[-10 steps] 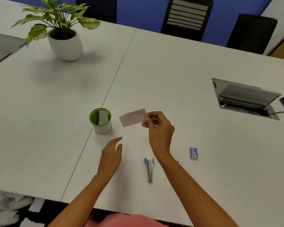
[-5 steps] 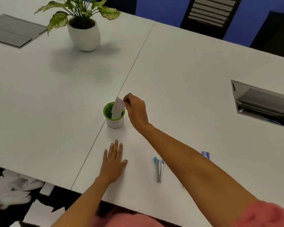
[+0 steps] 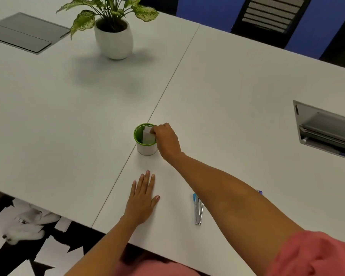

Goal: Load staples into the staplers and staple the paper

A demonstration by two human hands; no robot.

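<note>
Table (image 3: pixel 227 96): right hand (image 3: pixel 166 139) grip pinches paper (image 3: pixel 147 137), now deeper in cup (image 3: pixel 146 150); left hand (image 3: pixel 142 198) flat.

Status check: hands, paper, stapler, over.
Right hand pinching paper slip inside green cup. Left hand flat on table. Stapler untouched, nothing in the way.

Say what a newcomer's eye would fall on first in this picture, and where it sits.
The right hand reaches to the middle of the white table, pinching a paper slip that stands in a green-rimmed cup. Nearer the person, the left hand lies flat on the table, with a blue-tipped stapler to its right. A potted plant stands far back on the left.
</note>
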